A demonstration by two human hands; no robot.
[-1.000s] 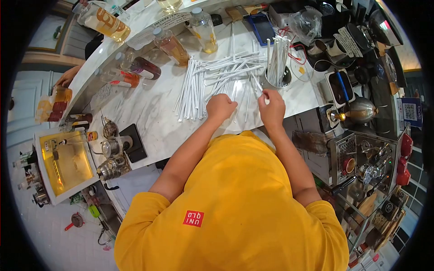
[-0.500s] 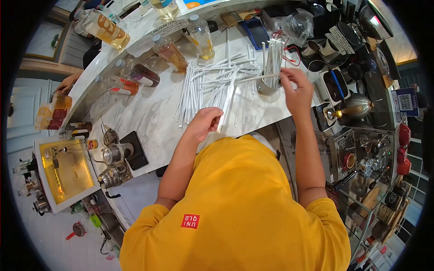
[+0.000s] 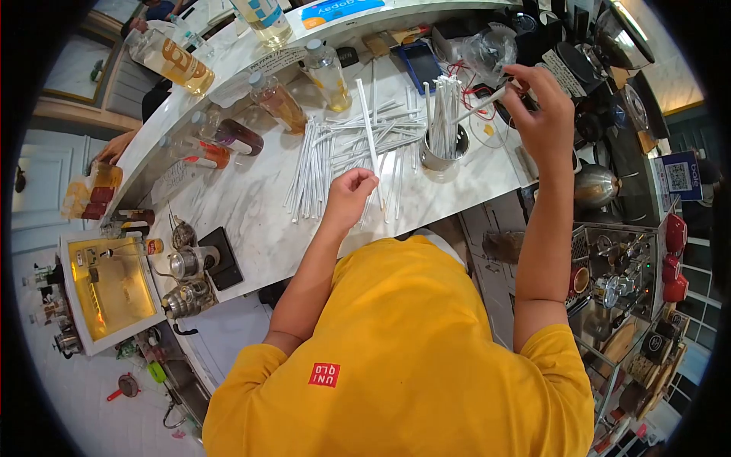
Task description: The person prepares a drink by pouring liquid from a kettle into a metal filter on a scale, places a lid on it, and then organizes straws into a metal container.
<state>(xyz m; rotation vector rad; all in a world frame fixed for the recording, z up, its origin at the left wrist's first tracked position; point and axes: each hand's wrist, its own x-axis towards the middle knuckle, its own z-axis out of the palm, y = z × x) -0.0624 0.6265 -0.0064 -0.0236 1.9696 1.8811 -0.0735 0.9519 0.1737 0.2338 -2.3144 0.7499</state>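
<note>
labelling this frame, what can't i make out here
Head view:
- Cup inside: hidden by straws.
- Counter near edge: under the shirt.
- Bottle label: too small.
- Left hand grip on straw: behind its knuckles.
- Other person's hand: cut by ledge.

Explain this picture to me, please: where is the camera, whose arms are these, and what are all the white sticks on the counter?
There is no machine here. One camera sits on a person's head and looks down, so you see their yellow shirt and both bare arms reaching forward. On the marble counter lies a loose pile of white straws, beside a metal cup with more straws standing in it. Bottles of drink stand along the back. The left hand pinches one straw, pointing away from the person. The right hand holds a second straw above the cup.
</note>
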